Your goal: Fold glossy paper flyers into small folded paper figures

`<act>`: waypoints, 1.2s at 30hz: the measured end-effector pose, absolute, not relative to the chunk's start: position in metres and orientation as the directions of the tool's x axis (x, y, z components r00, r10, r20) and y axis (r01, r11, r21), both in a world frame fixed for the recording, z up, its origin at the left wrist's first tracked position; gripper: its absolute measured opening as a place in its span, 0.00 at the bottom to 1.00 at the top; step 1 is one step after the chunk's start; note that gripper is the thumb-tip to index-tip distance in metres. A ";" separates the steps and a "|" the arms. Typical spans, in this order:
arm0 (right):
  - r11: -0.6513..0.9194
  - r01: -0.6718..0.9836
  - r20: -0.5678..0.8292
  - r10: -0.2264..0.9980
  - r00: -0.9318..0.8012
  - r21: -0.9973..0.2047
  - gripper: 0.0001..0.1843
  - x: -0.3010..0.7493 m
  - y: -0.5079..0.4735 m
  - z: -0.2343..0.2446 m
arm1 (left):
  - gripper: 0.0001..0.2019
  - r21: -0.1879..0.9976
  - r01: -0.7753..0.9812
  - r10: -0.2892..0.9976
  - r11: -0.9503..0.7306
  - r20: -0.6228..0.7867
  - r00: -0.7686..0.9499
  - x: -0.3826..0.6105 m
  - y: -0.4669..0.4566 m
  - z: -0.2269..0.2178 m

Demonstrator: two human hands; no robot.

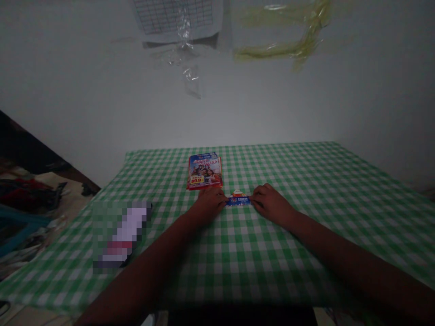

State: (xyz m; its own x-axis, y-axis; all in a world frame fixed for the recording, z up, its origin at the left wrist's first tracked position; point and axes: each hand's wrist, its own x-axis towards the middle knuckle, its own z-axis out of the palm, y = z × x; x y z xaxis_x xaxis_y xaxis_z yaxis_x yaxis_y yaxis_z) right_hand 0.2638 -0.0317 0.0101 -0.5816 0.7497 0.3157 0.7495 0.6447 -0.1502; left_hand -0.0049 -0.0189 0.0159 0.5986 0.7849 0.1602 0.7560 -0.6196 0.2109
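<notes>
Nearest me are the person's two bare forearms (149, 258), coming in from the lower corners and angling inward over the worktop (299, 170), which is spread with a green and white checked cloth. Between them, at the near edge, there's a dark shape too dim to make out.

The arms meet at a small blue paper (238, 200) with pale lettering, lying near the middle of the cloth as a narrow strip running crosswise. The left hand (213, 201) has its fingers drawn in, tips closed on the strip's left end. The right hand (270, 201) does likewise at the other end, fingers bent and thumb side turned inward. A bit of red, yellow and white print (238, 193) peeks out just past the strip's far edge; I can't tell whether it's the same sheet.

Just beyond the left hand sits a pile of leaflets (205, 172), slightly out of square, the top one showing people and "89.9". Whether that hand touches it, I can't tell.

Over by the left forearm lies a long, pale object (131, 226) with a reddish band, too blurred to name. On the wall (102, 99) behind hangs a gridded sheet (176, 18), with yellowish tape (272, 52) to its right.
</notes>
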 end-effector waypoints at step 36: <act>0.557 0.825 0.167 0.808 -0.565 0.097 0.10 0.250 -0.056 0.029 | 0.12 -0.129 0.797 0.794 -0.590 0.082 0.602 0.023 -0.058 0.042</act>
State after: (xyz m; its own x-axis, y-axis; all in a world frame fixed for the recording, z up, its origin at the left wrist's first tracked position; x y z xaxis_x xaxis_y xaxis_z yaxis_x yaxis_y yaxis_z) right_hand 0.2496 -0.0557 0.0285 -0.5652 0.8078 0.1671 0.8248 0.5570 0.0970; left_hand 0.0227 -0.0579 0.0420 0.6020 0.7942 0.0822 0.7966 -0.5905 -0.1292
